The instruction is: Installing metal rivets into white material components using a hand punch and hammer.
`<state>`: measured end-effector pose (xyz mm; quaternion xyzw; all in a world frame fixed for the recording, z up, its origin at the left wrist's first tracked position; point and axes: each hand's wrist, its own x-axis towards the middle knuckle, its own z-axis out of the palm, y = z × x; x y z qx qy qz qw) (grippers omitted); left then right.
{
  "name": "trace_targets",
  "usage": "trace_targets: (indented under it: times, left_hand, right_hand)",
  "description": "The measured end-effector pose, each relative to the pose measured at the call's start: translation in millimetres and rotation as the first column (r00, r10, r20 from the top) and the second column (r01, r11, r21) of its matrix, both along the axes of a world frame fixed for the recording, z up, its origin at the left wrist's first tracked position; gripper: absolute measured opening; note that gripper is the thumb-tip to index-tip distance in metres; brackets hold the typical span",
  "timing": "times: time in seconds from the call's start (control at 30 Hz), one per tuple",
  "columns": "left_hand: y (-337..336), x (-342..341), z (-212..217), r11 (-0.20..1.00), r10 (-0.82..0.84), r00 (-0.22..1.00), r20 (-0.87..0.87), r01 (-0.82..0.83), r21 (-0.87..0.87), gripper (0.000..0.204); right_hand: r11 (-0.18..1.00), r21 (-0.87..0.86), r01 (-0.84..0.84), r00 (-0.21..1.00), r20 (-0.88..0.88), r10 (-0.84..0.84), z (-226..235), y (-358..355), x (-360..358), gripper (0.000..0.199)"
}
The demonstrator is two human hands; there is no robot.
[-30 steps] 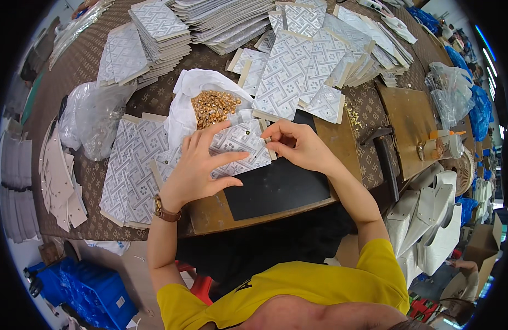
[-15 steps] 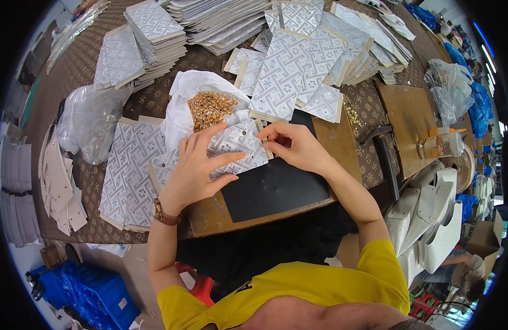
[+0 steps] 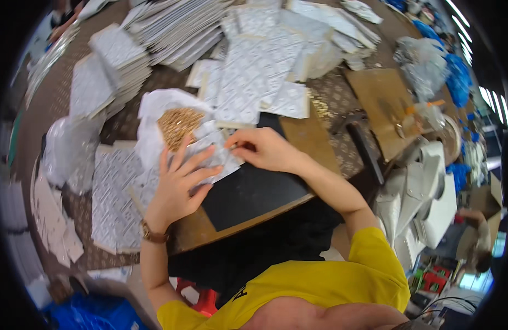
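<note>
A small grey-white patterned panel [image 3: 227, 163] lies under my hands, partly over the black mat [image 3: 259, 192]. My left hand [image 3: 180, 190] is open with its fingers spread across the panel's left side, its fingertips close to the bag. At the panel's right edge, my right hand [image 3: 265, 151] is closed in a pinch. What sits between its thumb and forefinger is too small and blurred to name. Just beyond my left fingertips, a white plastic bag [image 3: 152, 104] lies opened around a heap of small gold-coloured metal pieces [image 3: 178, 125].
Patterned panels [image 3: 257, 77] lie spread and stacked at the back, with more [image 3: 114, 203] on the left. A clear plastic bag [image 3: 81, 154] is beyond those. On the right are a dark bar [image 3: 365, 153], a brown board [image 3: 380, 104] and white bag-like pieces [image 3: 421, 192].
The whole view has shifted and blurred. My left hand's fingers have spread and drawn back toward the panel's left side. My right hand stays pinched at the panel's right edge.
</note>
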<state>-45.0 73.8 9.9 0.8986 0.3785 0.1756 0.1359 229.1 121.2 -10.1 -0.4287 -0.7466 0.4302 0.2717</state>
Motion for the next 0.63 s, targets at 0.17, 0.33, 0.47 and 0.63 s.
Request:
trace_targets:
  times: [0.17, 0.33, 0.47, 0.63]
  left_hand:
    - [-5, -11, -8, 0.994, 0.038, 0.997, 0.065, -0.031, -0.105, 0.039]
    - [-5, -12, -7, 0.991, 0.041, 0.996, 0.082, -0.029, -0.134, 0.040]
    - [-2, -10, -5, 0.990, 0.024, 0.996, 0.087, -0.011, -0.140, 0.040]
    - [-4, -12, -8, 0.989, 0.034, 0.996, 0.082, -0.021, -0.149, 0.042]
  right_hand:
    - [0.937, 0.260, 0.234, 0.972, -0.072, -0.223, 42, 4, 28, 0.013]
    - [0.694, 0.491, 0.527, 0.737, 0.142, -0.661, 39, 6, 127, 0.010]
    - [0.707, 0.570, 0.418, 0.688, 0.310, -0.656, 7, -7, 170, 0.009]
    - [0.728, 0.596, 0.340, 0.681, 0.378, -0.627, 0, -8, 168, 0.010]
